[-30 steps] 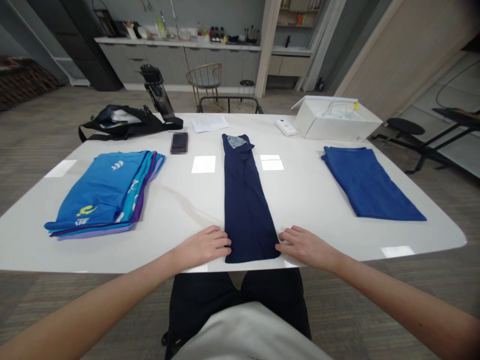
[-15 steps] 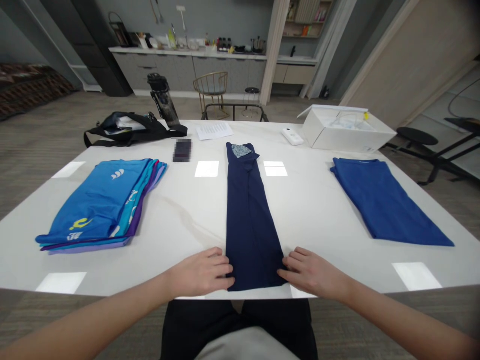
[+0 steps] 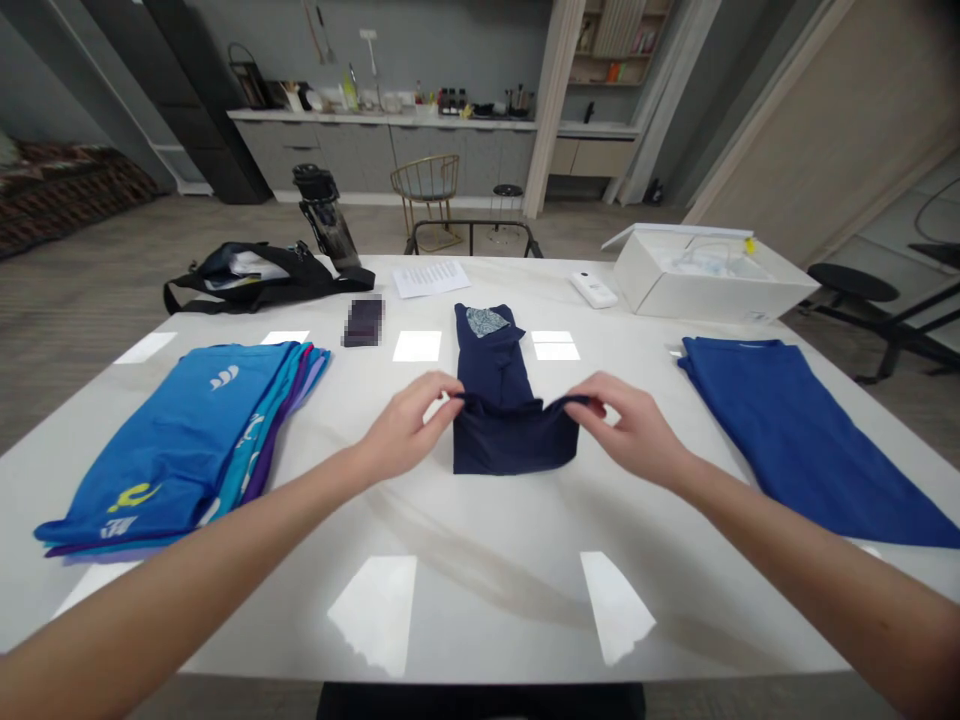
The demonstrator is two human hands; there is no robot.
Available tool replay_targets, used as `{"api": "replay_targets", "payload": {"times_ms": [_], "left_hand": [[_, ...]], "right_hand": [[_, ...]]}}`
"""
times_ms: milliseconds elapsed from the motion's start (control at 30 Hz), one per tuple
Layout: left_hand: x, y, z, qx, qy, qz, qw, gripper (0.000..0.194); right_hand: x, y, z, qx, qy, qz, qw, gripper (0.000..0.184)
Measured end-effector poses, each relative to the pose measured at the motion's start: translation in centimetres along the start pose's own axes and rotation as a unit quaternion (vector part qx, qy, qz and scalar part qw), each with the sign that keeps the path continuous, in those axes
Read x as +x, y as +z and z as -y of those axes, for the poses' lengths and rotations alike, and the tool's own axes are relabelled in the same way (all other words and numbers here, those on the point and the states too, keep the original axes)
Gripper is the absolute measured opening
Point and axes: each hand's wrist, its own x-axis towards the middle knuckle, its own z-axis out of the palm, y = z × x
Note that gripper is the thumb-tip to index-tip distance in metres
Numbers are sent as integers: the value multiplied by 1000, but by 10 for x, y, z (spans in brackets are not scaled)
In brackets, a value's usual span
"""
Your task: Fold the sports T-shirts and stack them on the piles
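Observation:
A dark navy garment [image 3: 510,440] lies in the middle of the white table [image 3: 480,600], its near end lifted and doubled back over the rest. My left hand [image 3: 411,420] pinches the left corner of the raised edge between thumb and fingers. At the right corner my right hand [image 3: 628,425] pinches the same edge, which sags a little between both hands. The garment's far end stays flat and shows a patterned grey patch [image 3: 486,321]. What kind of garment it is, I cannot tell.
Folded blue and purple clothes [image 3: 187,430] are stacked at the left; a folded blue cloth [image 3: 810,440] lies at the right. Farther back are a black bag [image 3: 247,280], a bottle [image 3: 326,215], a paper sheet [image 3: 431,279], a white device [image 3: 594,290] and a white box [image 3: 709,275].
Both hands have taken hold of the navy garment's near corners, raised them and carried them away from me, folding that end over. The view has also shifted, showing more of the near tabletop.

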Motion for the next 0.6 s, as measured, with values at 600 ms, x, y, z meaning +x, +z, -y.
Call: {"api": "replay_targets", "payload": {"times_ms": [600], "left_hand": [[182,82,227,-143,-315,-171,923,35]], "right_hand": [[236,129,-190,-86,266,-57,958,25]]}}
